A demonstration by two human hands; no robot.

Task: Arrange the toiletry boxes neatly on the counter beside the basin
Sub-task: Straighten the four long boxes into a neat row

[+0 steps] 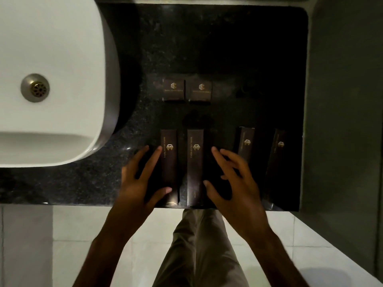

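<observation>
Four long dark toiletry boxes with gold logos lie side by side near the front edge of the black granite counter (pixel 228 48). My left hand (pixel 134 183) hovers with spread fingers at the left side of the first long box (pixel 170 168), its thumb resting on the box's lower end. My right hand (pixel 236 179) is spread just right of the second long box (pixel 195 162), thumb touching its edge. The third long box (pixel 246 139) and the fourth long box (pixel 277 156) lie slightly tilted at the right. Behind them, two small square boxes (pixel 173 90) (pixel 200 91) sit in a pair.
A white basin (pixel 62 59) with a metal drain (pixel 35 88) fills the left side and overhangs the counter. A grey wall (pixel 342 100) bounds the counter on the right. Pale floor tiles (pixel 269 235) and my trouser leg (pixel 199 245) show below the counter's front edge.
</observation>
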